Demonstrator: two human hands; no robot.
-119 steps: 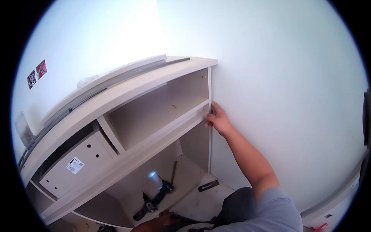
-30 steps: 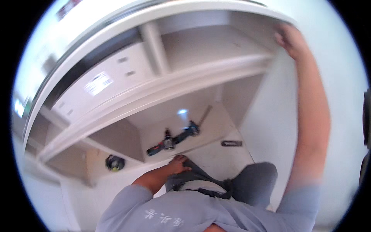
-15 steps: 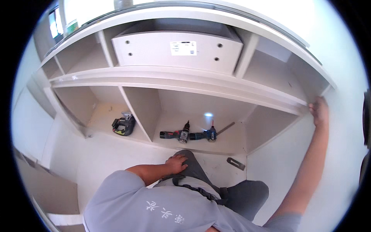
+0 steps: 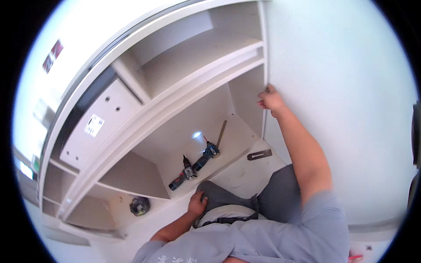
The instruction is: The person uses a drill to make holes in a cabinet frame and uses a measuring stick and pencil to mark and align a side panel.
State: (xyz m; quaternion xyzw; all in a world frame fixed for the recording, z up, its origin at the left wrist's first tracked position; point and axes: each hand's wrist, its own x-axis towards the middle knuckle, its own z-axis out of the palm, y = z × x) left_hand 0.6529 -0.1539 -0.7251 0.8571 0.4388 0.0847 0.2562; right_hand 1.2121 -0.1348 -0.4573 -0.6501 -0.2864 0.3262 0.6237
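My right hand (image 4: 271,101) is curled around the front edge of the cabinet's right side panel (image 4: 252,94), close against the white wall. My left hand (image 4: 198,204) lies on my left knee with its fingers stretched out, holding nothing. Ahead of my knees, on the floor of the pale cabinet's lower compartment, lie a black and grey cordless drill (image 4: 184,173) and a blue cordless driver (image 4: 206,157). The driver's lamp throws a bright spot on the back panel. A thin flat strip (image 4: 222,133) lies behind the driver.
A dark slotted metal plate (image 4: 259,154) lies in front of the cabinet by the right wall (image 4: 342,109). A black and green power tool (image 4: 139,205) sits in the lower left compartment. Above, a drawer (image 4: 103,120) with a white label sits in the upper row.
My view has turned to the right, so the cabinet now slants across it. My right hand stays at the side panel's edge, and my left hand stays on the knee.
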